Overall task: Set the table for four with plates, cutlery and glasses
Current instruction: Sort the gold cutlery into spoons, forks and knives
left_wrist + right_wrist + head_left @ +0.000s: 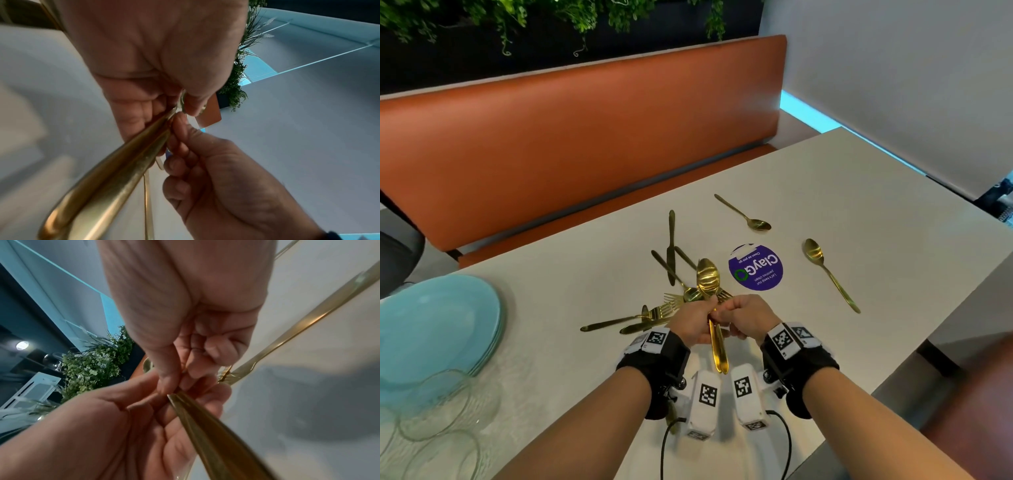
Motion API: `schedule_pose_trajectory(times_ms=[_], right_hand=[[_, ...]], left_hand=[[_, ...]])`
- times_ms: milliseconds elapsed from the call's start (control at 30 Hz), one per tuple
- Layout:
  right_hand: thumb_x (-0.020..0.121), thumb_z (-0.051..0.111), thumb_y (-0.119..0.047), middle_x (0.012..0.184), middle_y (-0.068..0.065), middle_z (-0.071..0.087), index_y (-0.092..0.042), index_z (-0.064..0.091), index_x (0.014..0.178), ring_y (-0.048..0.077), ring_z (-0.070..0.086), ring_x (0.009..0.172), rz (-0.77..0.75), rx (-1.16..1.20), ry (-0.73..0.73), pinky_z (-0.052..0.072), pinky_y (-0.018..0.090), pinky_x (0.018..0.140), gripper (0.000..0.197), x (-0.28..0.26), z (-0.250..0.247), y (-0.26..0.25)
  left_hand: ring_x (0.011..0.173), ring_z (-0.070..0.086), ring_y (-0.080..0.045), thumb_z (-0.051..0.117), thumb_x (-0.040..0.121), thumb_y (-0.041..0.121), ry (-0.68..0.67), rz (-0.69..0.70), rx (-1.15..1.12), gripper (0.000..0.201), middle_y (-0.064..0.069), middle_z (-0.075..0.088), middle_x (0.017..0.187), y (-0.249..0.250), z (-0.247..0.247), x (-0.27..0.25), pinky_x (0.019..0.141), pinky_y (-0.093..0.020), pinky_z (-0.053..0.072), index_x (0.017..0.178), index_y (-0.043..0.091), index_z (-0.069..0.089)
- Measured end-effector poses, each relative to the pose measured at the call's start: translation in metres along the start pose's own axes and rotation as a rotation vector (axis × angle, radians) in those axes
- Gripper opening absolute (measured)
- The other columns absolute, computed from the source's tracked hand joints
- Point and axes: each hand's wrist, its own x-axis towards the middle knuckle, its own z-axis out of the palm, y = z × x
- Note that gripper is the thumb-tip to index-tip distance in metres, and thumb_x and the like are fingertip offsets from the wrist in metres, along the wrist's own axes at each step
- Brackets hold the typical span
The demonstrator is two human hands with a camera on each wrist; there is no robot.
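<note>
Both hands meet above the middle of the white table. My left hand grips a small bundle of gold cutlery by the handles, and a spoon bowl sticks out beyond the fingers. My right hand pinches the same handles from the right. In the left wrist view, the left hand curls round the gold handles while the right hand pinches them. The right wrist view shows the right hand pinching the handles over the left hand.
More gold forks and knives lie in a loose pile just beyond the hands. Two spoons lie apart at the right. Stacked blue plates and clear glasses stand at the left. A purple sticker marks the table. An orange bench runs behind.
</note>
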Motion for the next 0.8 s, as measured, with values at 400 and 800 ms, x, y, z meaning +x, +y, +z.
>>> schedule_pose_trajectory(times_ms=[400,800], right_hand=[[0.086,0.066,-0.023,0.075,-0.004,0.064,-0.022,0.064,0.076,0.007,0.054,0.061,-0.075,-0.16,0.075,0.041,0.017,0.053,0.011,0.013,-0.01,-0.01],[0.091,0.054,-0.009,0.125,0.026,0.056,0.005,0.052,0.123,0.038,0.053,0.117,0.371,-0.416,0.653,0.045,0.037,0.092,0.035,0.061,-0.152,0.053]], left_hand=[[0.058,0.052,-0.018,0.037,0.098,0.013,0.063,-0.012,-0.004,0.024,-0.009,0.057,0.07,0.006,-0.021,0.003,0.056,-0.024,0.046,0.083,0.007,0.054],[0.048,0.025,-0.012,0.035,0.097,0.016,0.204,-0.023,-0.052,0.028,-0.001,0.034,0.057,0.017,-0.024,0.027,0.046,-0.023,0.026,0.072,0.012,0.046]])
